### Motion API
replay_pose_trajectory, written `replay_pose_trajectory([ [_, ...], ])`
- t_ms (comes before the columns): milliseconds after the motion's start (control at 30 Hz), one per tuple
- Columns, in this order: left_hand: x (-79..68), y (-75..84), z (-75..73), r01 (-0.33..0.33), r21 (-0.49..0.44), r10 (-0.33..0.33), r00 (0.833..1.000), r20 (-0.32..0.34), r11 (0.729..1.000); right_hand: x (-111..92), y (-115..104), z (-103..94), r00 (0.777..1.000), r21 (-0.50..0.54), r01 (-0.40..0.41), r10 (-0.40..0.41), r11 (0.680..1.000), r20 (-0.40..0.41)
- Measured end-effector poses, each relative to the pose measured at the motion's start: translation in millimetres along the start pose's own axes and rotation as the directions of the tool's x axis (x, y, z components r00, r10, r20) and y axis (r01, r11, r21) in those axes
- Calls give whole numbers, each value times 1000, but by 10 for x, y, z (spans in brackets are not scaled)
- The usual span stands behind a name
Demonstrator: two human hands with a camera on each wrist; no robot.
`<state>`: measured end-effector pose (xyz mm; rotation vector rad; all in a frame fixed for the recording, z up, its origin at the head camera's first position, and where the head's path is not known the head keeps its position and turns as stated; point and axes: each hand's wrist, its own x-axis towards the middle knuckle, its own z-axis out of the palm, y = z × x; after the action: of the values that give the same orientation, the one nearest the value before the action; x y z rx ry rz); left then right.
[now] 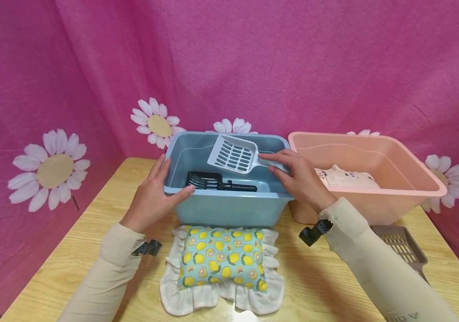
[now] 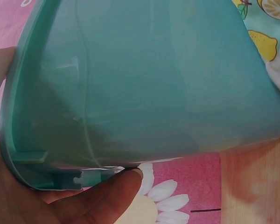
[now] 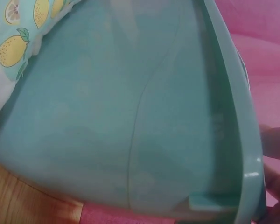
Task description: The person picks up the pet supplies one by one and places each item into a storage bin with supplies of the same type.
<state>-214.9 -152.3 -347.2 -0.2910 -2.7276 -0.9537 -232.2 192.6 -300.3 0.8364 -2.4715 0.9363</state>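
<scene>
My right hand (image 1: 303, 179) grips the handle of a pale blue slotted litter scoop (image 1: 235, 154), held over the blue plastic bin (image 1: 229, 210). Inside that bin lies a black slotted scoop (image 1: 213, 181). At the bin's left front corner, my left hand (image 1: 154, 197) grasps the rim, thumb over the near edge and fingers along the outer side. The left wrist view shows its fingers (image 2: 107, 200) against the bin's outside below the rim. In the right wrist view, part of the right hand (image 3: 277, 158) appears beyond the rim; the held scoop is hidden there.
A pink bin (image 1: 374, 197) stands to the right with a pale printed cloth item (image 1: 346, 178) inside. A lemon-print cushion (image 1: 221, 259) with white ruffles lies before the blue bin. A brown slotted scoop (image 1: 402, 243) rests on the wooden table (image 1: 76, 250) at right. A pink floral curtain hangs behind.
</scene>
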Motion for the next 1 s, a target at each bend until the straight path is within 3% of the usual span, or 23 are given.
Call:
replay_pose_trajectory([
  [200, -1, 0, -2, 2, 1, -2, 1000, 0, 1000, 68, 9, 37, 999, -20, 45, -45, 999, -4],
  [533, -2, -15, -5, -29, -1, 29, 999, -15, 1000, 121, -26, 97, 995, -24, 4, -2, 1000, 98],
  [800, -3, -6, -7, -23, -12, 23, 1000, -5, 1000, 168, -28, 170, 989, -11, 71, -69, 997, 134],
  [1000, -6, -10, -4, -19, -13, 19, 1000, -6, 1000, 170, -28, 202, 984, -22, 59, -55, 998, 167],
])
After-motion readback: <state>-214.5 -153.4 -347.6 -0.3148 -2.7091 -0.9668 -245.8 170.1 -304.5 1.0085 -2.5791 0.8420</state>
